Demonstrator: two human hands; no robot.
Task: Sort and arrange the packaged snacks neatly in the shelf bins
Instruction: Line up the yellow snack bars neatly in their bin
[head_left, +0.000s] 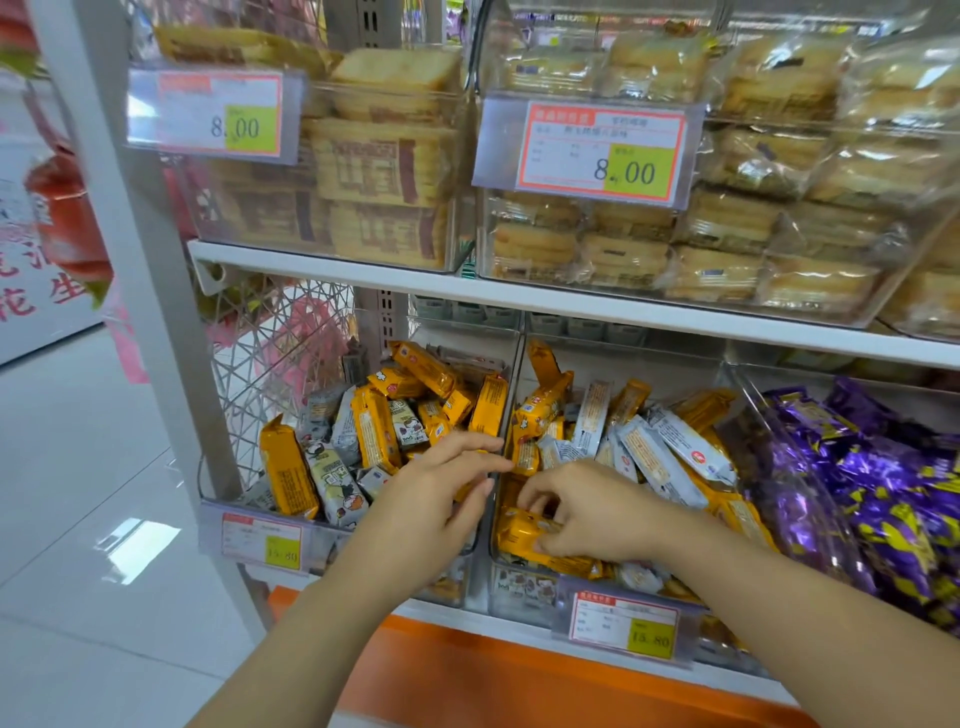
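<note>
White shelving carried clear bins. The left bin and middle bin each held mixed orange and grey snack packs. Purple packs filled a third bin, cut off at the frame's right edge. Price tags read 15.80 below and 8.00 above; the finer print was blurred. My left hand hovered loose-fingered over the divider, and my right hand pinched an orange pack in the middle bin.

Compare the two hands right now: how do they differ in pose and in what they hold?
The left hand has its fingers stretched out and grips nothing visible; the right hand curls its fingers on an orange pack. The left hand is at the divider between bins; the right hand is lower, at the front of the middle bin. Both reach into the lower shelf, close together.
</note>
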